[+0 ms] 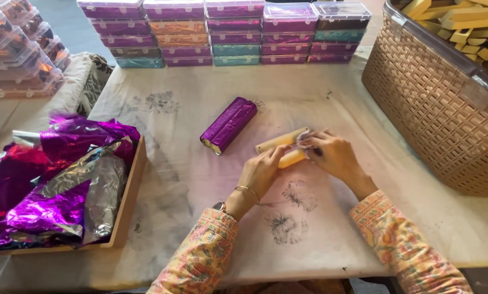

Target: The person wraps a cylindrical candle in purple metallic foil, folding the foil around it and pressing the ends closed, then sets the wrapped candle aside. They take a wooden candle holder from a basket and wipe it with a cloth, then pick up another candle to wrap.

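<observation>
Nearest to us are two forearms in floral orange-and-pink sleeves, reaching up from the bottom edge over a pale, ink-smudged table cloth. The left hand wears a thin gold bangle; its fingers are curled, and the fingertips press on the near end of a pale yellow bar. The right hand is also curled, pinching the far end of that same bar together with a scrap of clear or silvery wrapping. We cannot tell exactly how tight either grip is, but both hands are closed on the bar, which lies on the cloth between them.

We place everything else from that bar. Touching it on its far side lies a second yellow bar, slanting the same way. Just to the left of the pair, a little apart, lies a purple foil-wrapped packet, with yellow ends showing at its near end. Well to the left sits a shallow wooden tray heaped with crumpled foil sheets in purple, red and silver. Beyond the bar, at the far edge of the table, stand stacks of clear-lidded boxes filled with purple, orange and teal wrapped pieces. More such boxes stand at the far left. To the right rises a woven tan plastic basket, full of unwrapped yellow bars.
</observation>
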